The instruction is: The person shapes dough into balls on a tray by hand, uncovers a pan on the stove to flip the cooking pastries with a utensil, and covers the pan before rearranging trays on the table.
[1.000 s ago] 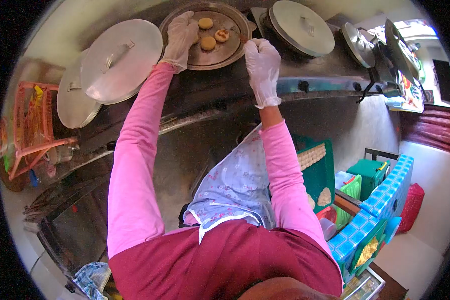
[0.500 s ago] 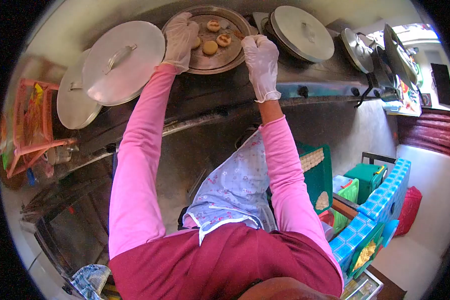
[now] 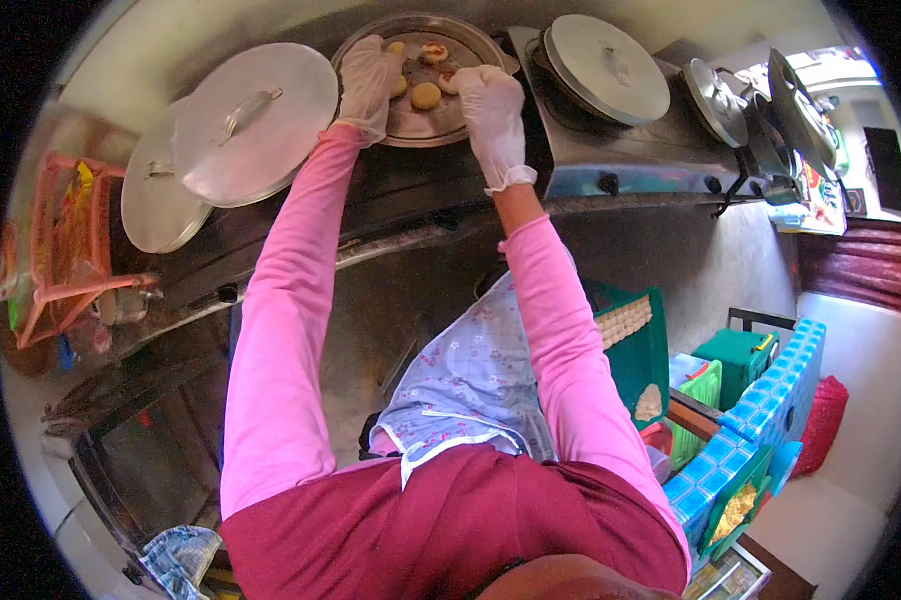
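Pan (image 3: 416,128): on the table (image 3: 596,152), straight ahead, between both hands.
Cakes: several in the pan, close together, partly covered by gloves.
Browned cake (image 3: 434,52): toward the far side, reddish-brown patch on a whitish top.
Front cake (image 3: 426,96): nearest the body, plain tan top, fully in view, no finger on it.
Left cakes: one farther back (image 3: 396,48), one nearer (image 3: 399,86), both tan where visible, edges cut off by the left glove.
Right cake (image 3: 448,82): whitish, just beside the right fingers; contact impossible to tell.
Progress: by judgement, partway; browning on one top, no such mark on the front cake, all visible cakes lying in the pan.
Left hand (image 3: 368,88): gloved, over the pan's left rim, fingers pointing away from the body, next to the left cakes; grasping or released, cannot tell.
Right hand (image 3: 495,115): gloved, over the pan's right side, fingers clenched, knuckles up; anything inside the fist hidden.
Left lid (image 3: 271,140): leaning left of the pan, handle outward, near the left forearm.
Right lid (image 3: 611,65): on another pan, right of the right hand, apart from it.
Green box (image 3: 641,362): below the table, beyond the right sleeve, rows of pale pieces (image 3: 626,320) inside.
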A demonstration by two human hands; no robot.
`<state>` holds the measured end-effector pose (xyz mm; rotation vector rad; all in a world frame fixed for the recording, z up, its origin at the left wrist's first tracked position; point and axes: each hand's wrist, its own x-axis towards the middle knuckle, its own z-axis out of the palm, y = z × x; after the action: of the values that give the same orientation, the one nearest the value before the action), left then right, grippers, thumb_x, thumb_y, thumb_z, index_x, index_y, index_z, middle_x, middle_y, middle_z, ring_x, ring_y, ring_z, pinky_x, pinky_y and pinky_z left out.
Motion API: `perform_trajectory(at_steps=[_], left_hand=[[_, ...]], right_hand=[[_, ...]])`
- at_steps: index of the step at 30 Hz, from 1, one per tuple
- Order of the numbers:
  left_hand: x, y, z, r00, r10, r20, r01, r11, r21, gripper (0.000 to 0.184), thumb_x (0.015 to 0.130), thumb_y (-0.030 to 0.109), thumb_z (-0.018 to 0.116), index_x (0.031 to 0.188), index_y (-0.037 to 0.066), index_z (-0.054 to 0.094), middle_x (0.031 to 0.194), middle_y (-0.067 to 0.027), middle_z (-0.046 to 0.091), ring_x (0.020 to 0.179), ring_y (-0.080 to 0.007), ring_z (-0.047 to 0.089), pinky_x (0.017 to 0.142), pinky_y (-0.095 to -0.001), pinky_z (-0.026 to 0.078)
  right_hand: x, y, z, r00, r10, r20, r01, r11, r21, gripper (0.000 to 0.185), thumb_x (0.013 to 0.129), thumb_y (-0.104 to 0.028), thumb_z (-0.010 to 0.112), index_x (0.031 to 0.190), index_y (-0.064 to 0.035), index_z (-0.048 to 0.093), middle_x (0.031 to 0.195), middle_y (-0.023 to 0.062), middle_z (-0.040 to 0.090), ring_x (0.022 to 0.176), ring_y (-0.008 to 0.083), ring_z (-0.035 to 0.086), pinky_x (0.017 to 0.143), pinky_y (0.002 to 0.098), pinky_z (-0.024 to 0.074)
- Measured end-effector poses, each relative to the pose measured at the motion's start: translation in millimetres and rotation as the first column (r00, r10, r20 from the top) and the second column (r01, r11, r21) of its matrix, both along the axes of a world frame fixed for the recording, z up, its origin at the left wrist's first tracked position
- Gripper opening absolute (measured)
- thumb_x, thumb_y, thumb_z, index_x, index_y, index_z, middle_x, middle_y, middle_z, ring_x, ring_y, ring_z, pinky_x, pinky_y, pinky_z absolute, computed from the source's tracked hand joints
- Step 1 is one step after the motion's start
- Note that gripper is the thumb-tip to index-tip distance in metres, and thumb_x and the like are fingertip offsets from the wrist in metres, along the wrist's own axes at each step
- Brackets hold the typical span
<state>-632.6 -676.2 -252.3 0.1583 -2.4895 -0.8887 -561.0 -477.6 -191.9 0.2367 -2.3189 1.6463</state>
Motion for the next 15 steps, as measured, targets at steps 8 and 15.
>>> perform_trajectory(at_steps=[8, 15], left_hand=[[46, 3, 25, 0.961, -0.169, -0.218, 0.125, 0.971, -0.203, 0.029, 0.086, 0.025, 0.062, 0.097, -0.002, 0.061, 0.091, -0.0250, 0.066, 0.087, -0.0421, 0.064, 0.076, -0.0484, 0.051], [63, 21, 27, 0.995, -0.081, -0.059, 0.076, 0.994, -0.075, 0.025, 0.081, 0.023, 0.060, 0.084, -0.002, 0.056, 0.082, -0.0257, 0.064, 0.082, -0.0456, 0.063, 0.069, -0.0504, 0.048]], right_hand=[[24, 26, 12, 1.000, -0.020, -0.005, 0.021, 0.989, 0.146, 0.034, 0.083, -0.030, 0.057, 0.075, 0.0032, 0.063, 0.074, 0.0260, 0.061, 0.070, 0.0389, 0.062, 0.066, 0.0430, 0.0471], [24, 14, 2, 1.000, 0.002, 0.019, -0.006, 0.982, 0.188, 0.032, 0.084, -0.026, 0.060, 0.082, 0.0050, 0.066, 0.071, 0.0174, 0.060, 0.068, 0.0229, 0.057, 0.065, 0.0361, 0.0447]])
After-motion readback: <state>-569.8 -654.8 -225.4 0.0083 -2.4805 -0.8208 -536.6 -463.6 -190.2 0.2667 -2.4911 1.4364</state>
